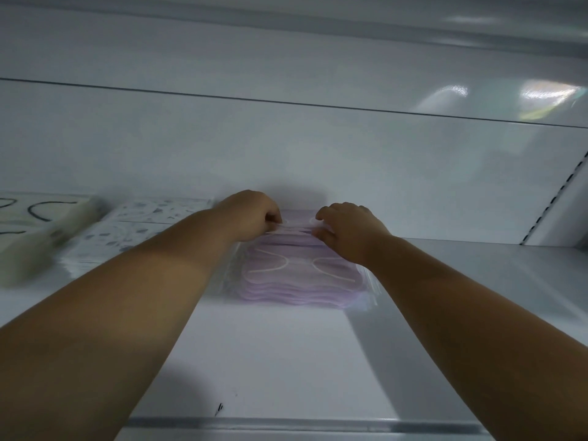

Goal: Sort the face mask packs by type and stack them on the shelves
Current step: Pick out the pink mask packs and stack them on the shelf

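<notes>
Both bare forearms reach forward onto a white metal shelf (pixel 270 361). At its middle, close to the glossy white back panel (pixel 286 148), lies a stack of pale lilac face mask packs in clear plastic sleeves (pixel 296 278), white ear loops showing through the top sleeve.

The left hand (pixel 251 213) sits at the far left edge of the stack, its fingers curled and pinching the edge of what appears to be the uppermost clear pack; motion blur makes the exact layer uncertain. The right hand (pixel 348 230) rests at the far right of the same edge, its fingers bent down onto the plastic and gripping it with the thumb.

Just beside the lilac stack, to the left, lies a stack of white packs with a grey speckled print (pixel 127 230). Further left, a stack of cream-coloured packs with dark ear loops (pixel 38 237) is cut by the frame edge and heavily blurred. A slotted upright (pixel 555 198) runs at the right.
</notes>
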A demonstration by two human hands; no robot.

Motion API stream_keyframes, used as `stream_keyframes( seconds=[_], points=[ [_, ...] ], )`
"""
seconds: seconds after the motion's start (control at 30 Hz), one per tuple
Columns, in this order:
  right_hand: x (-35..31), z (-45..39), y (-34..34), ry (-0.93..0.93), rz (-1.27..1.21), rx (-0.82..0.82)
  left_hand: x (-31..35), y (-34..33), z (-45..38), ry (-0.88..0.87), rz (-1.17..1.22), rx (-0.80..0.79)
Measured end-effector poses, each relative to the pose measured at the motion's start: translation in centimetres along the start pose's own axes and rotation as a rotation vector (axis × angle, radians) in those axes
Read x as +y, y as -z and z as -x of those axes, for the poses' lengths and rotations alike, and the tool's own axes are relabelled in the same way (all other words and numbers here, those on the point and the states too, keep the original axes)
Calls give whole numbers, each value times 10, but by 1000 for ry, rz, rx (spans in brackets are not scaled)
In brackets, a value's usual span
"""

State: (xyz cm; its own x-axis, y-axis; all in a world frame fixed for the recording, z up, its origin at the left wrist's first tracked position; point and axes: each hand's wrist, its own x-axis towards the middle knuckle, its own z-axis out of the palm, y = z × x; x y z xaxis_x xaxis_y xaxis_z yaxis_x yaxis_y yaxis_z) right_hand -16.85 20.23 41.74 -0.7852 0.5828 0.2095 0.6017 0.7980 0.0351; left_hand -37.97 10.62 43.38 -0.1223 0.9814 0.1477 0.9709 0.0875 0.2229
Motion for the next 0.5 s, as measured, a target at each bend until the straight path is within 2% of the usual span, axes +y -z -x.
stream_keyframes(
  seconds=[0.17,0.3,0.37,0.5],
  points=[
    [1,0,3,8,48,8,2,-6,4,1,-18,41],
    [-5,2,12,-93,115,90,2,-10,9,-23,-15,100],
    [-9,8,15,-97,179,194,2,-10,13,-57,-89,184],
    [-16,33,21,55,206,511,8,-4,38,-133,-158,377]
  ],
)
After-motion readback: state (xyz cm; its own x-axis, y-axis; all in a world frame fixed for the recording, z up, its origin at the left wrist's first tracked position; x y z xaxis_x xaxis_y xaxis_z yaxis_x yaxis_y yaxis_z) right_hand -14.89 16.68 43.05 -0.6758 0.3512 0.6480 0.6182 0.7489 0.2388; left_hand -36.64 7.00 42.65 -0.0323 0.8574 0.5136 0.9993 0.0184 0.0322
